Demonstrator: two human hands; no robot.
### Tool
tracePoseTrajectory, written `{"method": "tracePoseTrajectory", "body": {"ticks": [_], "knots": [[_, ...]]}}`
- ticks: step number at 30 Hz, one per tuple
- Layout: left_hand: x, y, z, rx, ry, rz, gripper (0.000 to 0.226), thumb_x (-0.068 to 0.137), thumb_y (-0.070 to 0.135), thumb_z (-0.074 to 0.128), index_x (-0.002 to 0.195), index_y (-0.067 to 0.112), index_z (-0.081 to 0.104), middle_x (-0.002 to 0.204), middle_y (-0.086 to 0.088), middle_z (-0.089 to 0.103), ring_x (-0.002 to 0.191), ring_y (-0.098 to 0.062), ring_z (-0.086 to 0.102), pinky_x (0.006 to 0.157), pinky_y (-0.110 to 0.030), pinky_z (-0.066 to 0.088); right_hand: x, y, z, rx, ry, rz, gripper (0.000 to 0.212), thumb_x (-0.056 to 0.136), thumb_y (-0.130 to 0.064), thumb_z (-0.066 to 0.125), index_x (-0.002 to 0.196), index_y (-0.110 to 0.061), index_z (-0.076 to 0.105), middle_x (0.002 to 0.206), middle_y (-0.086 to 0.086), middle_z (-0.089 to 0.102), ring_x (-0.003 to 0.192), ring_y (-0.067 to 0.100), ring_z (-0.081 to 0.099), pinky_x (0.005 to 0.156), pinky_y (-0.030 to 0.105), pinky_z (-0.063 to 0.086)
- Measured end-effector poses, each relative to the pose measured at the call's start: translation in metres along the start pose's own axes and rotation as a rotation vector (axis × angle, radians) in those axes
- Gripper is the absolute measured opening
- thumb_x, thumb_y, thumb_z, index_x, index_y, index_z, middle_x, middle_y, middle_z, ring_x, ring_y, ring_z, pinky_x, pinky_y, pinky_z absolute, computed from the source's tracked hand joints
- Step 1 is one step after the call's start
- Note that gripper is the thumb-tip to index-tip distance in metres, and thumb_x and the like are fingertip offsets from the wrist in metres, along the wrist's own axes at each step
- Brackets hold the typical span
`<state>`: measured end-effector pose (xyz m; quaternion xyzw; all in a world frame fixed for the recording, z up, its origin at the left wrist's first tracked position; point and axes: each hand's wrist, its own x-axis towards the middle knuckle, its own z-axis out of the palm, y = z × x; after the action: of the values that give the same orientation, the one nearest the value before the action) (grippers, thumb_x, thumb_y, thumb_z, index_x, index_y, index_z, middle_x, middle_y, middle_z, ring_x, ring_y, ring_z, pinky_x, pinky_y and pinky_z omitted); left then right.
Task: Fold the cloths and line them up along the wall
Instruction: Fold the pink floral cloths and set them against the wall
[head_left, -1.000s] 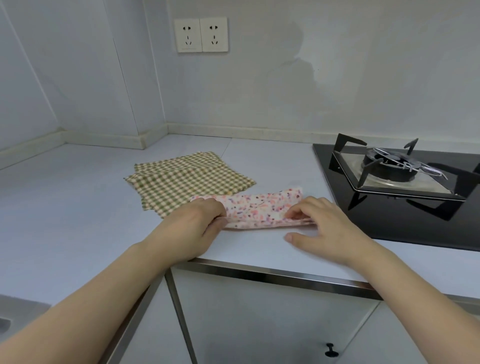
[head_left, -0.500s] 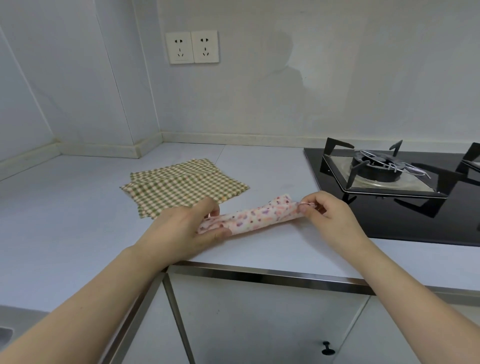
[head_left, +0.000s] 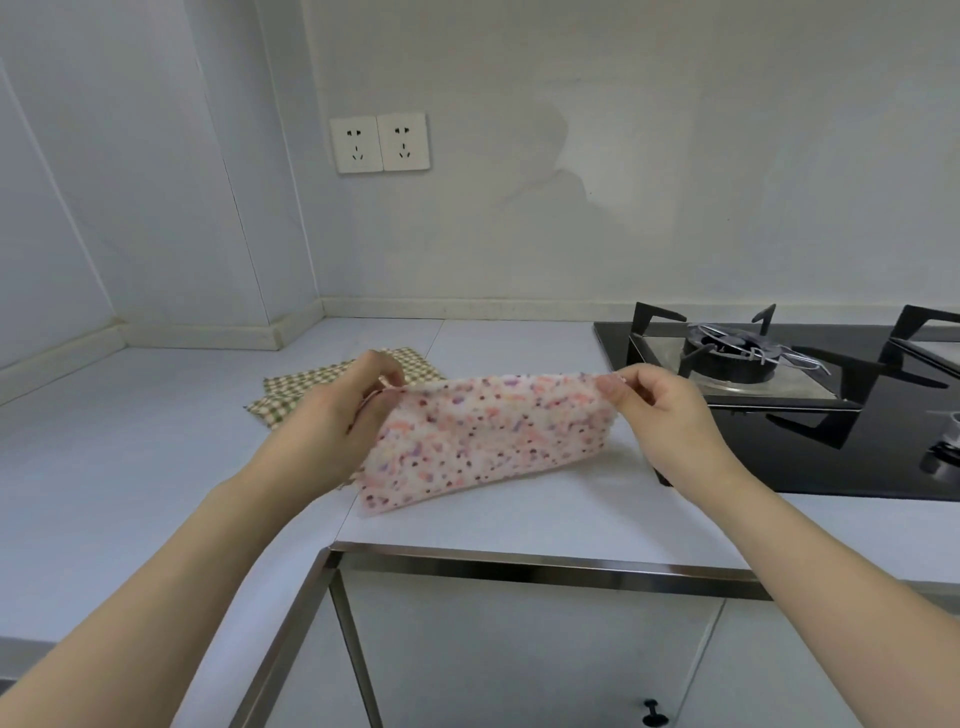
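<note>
While both hands held the spotted cloth up by its top corners, its lower edge hung just above the counter, left of the stove. Left hand pinched the corner farther from the stove, fingers curled tight on the fabric; right hand pinched the corner nearer the stove between thumb and forefinger, the other fingers tucked in.

Risks, as judged: the nearer corner sat close to the stove's pan supports, so a swing that way could snag or drape the cloth over the burner. Thin pinches on a doubled layer might let one ply slip, spoiling the fold. Setting it down carelessly could disturb the checked cloth lying behind the left hand, farther from the stove.

Materials: spotted cloth soft, limp, thin cotton-like weave, pink and purple flecks on pale ground, roughly rectangular, frayed along the top edge. Checked cloth green and cream, flat, corners fanned. Counter smooth, pale, matt. Stove black glass, angular metal supports.
</note>
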<state>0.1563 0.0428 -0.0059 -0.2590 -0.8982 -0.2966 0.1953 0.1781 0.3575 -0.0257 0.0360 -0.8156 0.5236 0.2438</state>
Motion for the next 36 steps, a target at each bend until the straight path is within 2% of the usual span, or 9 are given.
{"method": "tracePoseTrajectory", "body": {"ticks": [7,12,15,17,20,23,28,32,36], "knots": [[0.001,0.016,-0.015,-0.054,0.049,0.028,0.018,0.101,0.026,0.042,0.096,0.043,0.041,0.063,-0.019,0.053,0.051,-0.032,0.041,0.048,-0.032,0.033,0.013,-0.028,-0.016,-0.055,-0.037,-0.067,0.015,0.094,-0.025,0.059,0.088,-0.014,0.066,0.086,0.009,0.067,0.076,0.013,0.055,0.073,0.028,0.044],[0.002,0.025,-0.019,-0.1,0.021,-0.022,0.007,0.098,0.032,0.047,0.1,0.039,0.048,0.078,-0.002,0.064,0.066,-0.026,0.06,0.059,-0.043,0.051,0.011,-0.041,-0.029,0.029,0.029,-0.1,0.015,0.091,-0.025,0.063,0.089,-0.012,0.069,0.088,0.005,0.07,0.075,0.005,0.059,0.074,0.017,0.047],[0.006,0.025,-0.019,-0.051,-0.016,-0.1,0.012,0.097,0.034,0.053,0.108,0.035,0.058,0.094,0.017,0.065,0.081,0.001,0.061,0.063,-0.014,0.045,0.008,-0.044,-0.031,0.045,0.048,-0.121,0.013,0.089,-0.021,0.065,0.089,-0.009,0.07,0.088,0.006,0.071,0.074,0.004,0.061,0.073,0.016,0.048],[0.007,0.027,-0.018,-0.004,-0.032,-0.127,0.011,0.096,0.032,0.057,0.104,0.032,0.064,0.09,0.02,0.063,0.069,0.011,0.054,0.059,-0.008,0.035,0.007,-0.044,-0.032,0.03,0.055,-0.134,0.009,0.088,-0.021,0.067,0.086,-0.012,0.07,0.087,0.006,0.071,0.074,0.006,0.061,0.072,0.019,0.049],[0.007,0.026,-0.016,0.046,-0.039,-0.176,0.007,0.092,0.034,0.063,0.086,0.031,0.066,0.076,0.013,0.061,0.056,0.001,0.048,0.052,-0.016,0.032,0.005,-0.041,-0.033,0.023,0.08,-0.15,0.006,0.085,-0.022,0.07,0.08,-0.019,0.068,0.086,0.003,0.07,0.079,0.017,0.063,0.078,0.031,0.051],[0.007,0.024,-0.017,0.067,-0.065,-0.228,0.014,0.089,0.038,0.065,0.082,0.026,0.067,0.074,0.008,0.06,0.056,-0.008,0.048,0.049,-0.021,0.034,0.003,-0.039,-0.033,0.01,0.101,-0.162,0.008,0.085,-0.026,0.07,0.08,-0.021,0.067,0.085,0.0,0.069,0.08,0.018,0.063,0.077,0.03,0.051],[0.006,0.024,-0.017,-0.021,-0.074,-0.213,0.01,0.09,0.033,0.065,0.082,0.026,0.064,0.083,0.005,0.066,0.079,-0.019,0.061,0.07,-0.032,0.048,0.003,-0.033,-0.03,0.021,0.139,-0.127,0.01,0.084,-0.029,0.07,0.081,-0.02,0.067,0.083,-0.001,0.068,0.075,0.011,0.06,0.072,0.021,0.049],[0.005,0.028,-0.015,-0.043,-0.084,-0.199,0.011,0.089,0.033,0.066,0.08,0.028,0.062,0.082,0.003,0.065,0.078,-0.021,0.063,0.067,-0.034,0.051,0.006,-0.025,-0.028,0.074,0.125,-0.067,0.007,0.088,-0.025,0.066,0.084,-0.02,0.065,0.084,-0.001,0.067,0.076,0.011,0.059,0.073,0.026,0.048],[0.003,0.032,-0.013,-0.042,-0.095,-0.183,0.014,0.088,0.033,0.067,0.077,0.028,0.059,0.078,0.01,0.06,0.076,-0.009,0.054,0.062,-0.025,0.041,0.008,-0.019,-0.024,0.114,0.092,-0.03,0.006,0.093,-0.023,0.06,0.087,-0.021,0.062,0.09,0.001,0.065,0.082,0.012,0.058,0.077,0.027,0.046]]}}
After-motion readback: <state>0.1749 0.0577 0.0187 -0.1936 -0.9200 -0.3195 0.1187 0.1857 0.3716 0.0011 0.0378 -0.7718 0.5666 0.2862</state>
